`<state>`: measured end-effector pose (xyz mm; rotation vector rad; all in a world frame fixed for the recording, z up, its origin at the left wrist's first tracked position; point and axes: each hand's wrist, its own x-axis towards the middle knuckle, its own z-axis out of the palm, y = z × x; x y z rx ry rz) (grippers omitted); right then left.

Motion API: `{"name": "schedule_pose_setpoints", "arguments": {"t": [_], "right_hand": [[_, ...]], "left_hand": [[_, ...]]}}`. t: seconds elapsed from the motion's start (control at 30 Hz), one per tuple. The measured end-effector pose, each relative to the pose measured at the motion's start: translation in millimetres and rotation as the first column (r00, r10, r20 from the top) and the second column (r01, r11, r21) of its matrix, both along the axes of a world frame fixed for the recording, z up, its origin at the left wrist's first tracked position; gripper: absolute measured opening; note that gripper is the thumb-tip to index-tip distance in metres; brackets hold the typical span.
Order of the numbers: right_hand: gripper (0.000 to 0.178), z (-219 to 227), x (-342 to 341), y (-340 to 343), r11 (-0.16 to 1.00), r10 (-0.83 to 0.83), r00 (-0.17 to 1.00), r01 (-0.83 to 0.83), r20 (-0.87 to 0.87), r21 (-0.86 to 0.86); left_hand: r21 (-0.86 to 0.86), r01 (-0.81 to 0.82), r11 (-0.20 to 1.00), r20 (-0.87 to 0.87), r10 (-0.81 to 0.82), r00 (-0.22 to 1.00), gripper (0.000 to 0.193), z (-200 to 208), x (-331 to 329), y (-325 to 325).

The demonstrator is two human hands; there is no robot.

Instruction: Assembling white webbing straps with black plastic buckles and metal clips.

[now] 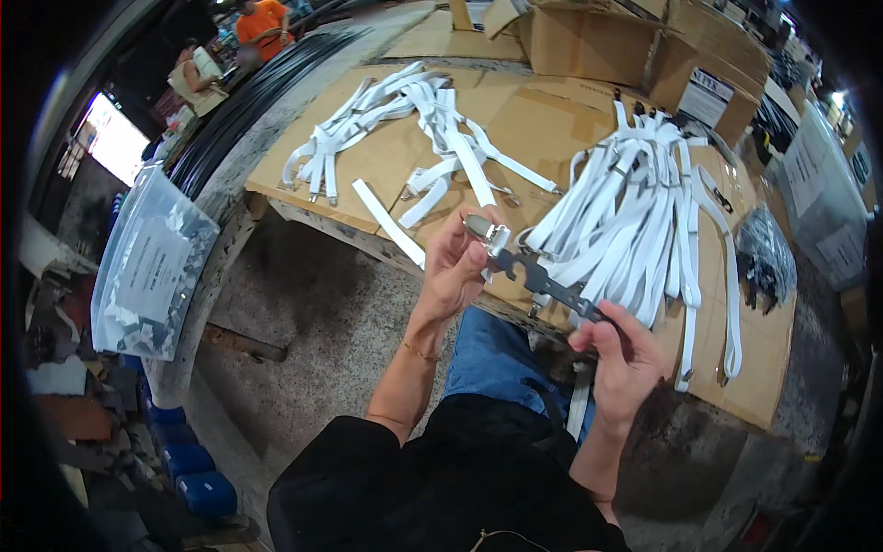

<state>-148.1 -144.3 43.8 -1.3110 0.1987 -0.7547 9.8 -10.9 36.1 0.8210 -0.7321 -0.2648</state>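
Note:
Between the thumb and fingers of my left hand (452,271) is a silver metal suspender clip (479,226), attached to a white elastic strap (471,170) that runs back over the table. My right hand (622,359) is closed round the near end of a dark flat metal tool (559,292) with notches and holes along it. The tool's far end reaches the clip at my left fingertips; whether it grips the clip is hard to see. Just beyond my hands lies a thick bundle of white straps (625,202), and a looser pile of white suspenders (368,110) rests further left.
Flat cardboard (524,110) covers the table. Open cardboard boxes (589,46) stand at the back. A bag of black parts (765,253) and a clear plastic bin (821,189) are at right. At left is another clear bin (152,267). A person in orange (263,26) is far off.

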Motion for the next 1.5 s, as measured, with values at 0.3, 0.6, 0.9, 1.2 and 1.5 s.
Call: {"name": "schedule_pose_setpoints", "arguments": {"t": [0.3, 0.6, 0.9, 1.2, 1.5], "right_hand": [[0.017, -4, -7, 2, 0.998, -0.001, 1.0, -0.001, -0.02, -0.058], [0.015, -7, -5, 1, 0.996, -0.074, 0.997, 0.074, 0.002, -0.05], [0.014, -3, 0, 9, 0.992, -0.084, 0.996, 0.081, -0.03, -0.093], [0.013, -4, -11, 5, 0.983, -0.117, 0.991, 0.106, -0.064, -0.147], [0.017, -27, 7, 21, 0.942, -0.153, 0.988, 0.152, 0.019, -0.298]], "left_hand": [[0.028, 0.097, 0.995, -0.094, -0.094, 0.991, 0.042, -10, -10, 6], [0.084, 0.125, 0.989, -0.159, -0.111, 0.981, 0.051, -15, -10, 11], [0.123, 0.027, 0.992, -0.067, -0.019, 0.998, 0.047, -17, -17, 2], [0.182, 0.039, 0.983, -0.083, -0.024, 0.996, 0.05, -15, -26, -3], [0.465, 0.067, 0.883, 0.115, -0.135, 0.984, 0.047, -29, -41, -15]]}}
